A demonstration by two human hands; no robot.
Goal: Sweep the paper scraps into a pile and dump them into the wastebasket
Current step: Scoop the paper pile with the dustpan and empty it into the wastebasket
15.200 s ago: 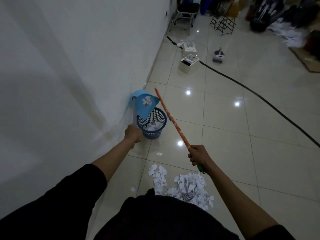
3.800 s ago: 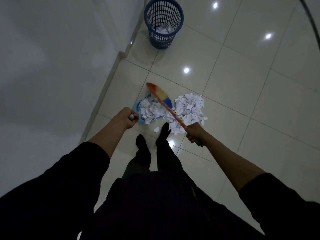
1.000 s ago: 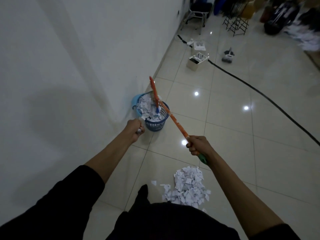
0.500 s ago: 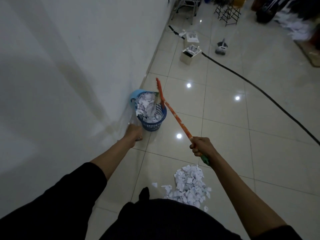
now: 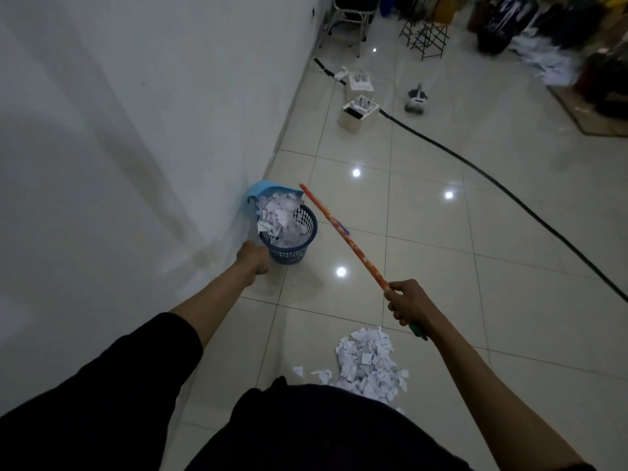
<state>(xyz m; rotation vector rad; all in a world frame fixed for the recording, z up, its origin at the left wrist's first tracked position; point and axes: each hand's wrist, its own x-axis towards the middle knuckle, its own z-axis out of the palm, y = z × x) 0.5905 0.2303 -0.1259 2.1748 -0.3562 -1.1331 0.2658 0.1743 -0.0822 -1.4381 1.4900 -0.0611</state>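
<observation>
Dustpan tipped over wastebasket, scraps spilling in.

Dark blue mesh wastebasket (image 5: 291,237) upright on the tiled floor (image 5: 424,253) just beside the white wall (image 5: 136,113), heaped with white paper scraps (image 5: 277,217). Light blue dustpan (image 5: 263,192) tilted above the far rim, open mouth down toward the basket, scraps sliding from it. Left hand (image 5: 252,258) curled near the basket's near side, presumably round the dustpan's handle, handle itself hidden. Right hand (image 5: 406,302) gripping the orange broomstick (image 5: 343,234), long axis slanting from the hand up and left toward the basket, green end (image 5: 418,331) poking out behind the fist. Second pile of scraps (image 5: 368,365) on the floor below the right hand, well apart from the basket. Black cable (image 5: 509,195) running diagonally across the tiles.
</observation>
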